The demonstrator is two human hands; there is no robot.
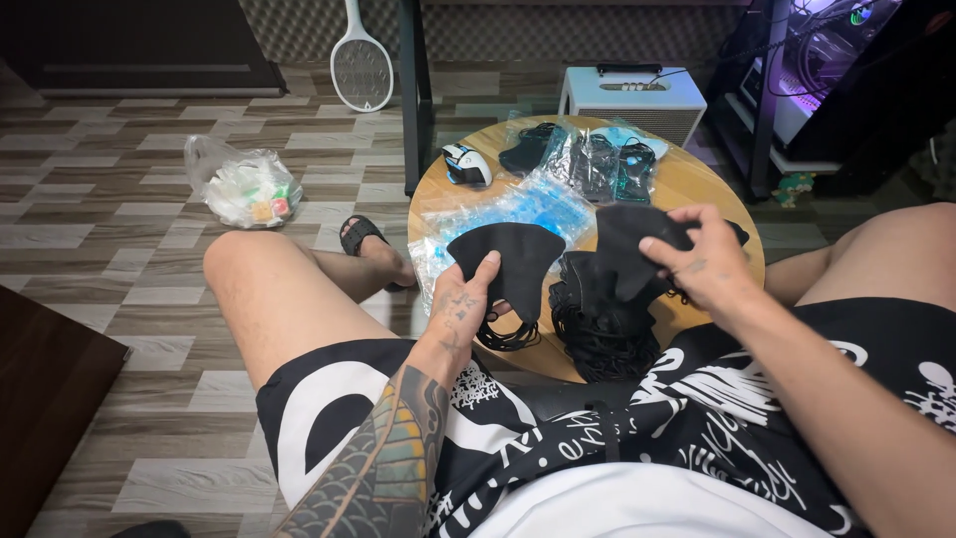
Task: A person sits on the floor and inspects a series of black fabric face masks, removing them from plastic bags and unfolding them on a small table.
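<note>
A: Head view. We see the left hand (466,299) pinching a black face mask (508,261) by its lower edge, fingers closed on the cloth, its ear loops dangling over the near rim of the round wooden table (697,184).

B: The right hand (702,261) grips a second black mask (627,239), thumb on top, just above a heap of black masks (597,319).

A: Around them: clear plastic sleeves (518,207), packed masks (593,159), a computer mouse (466,164).

B: On the floor: a plastic bag (244,184), an electric swatter (360,62), a white speaker box (632,100). The raised knee (254,274) hides the floor beside the table.
</note>
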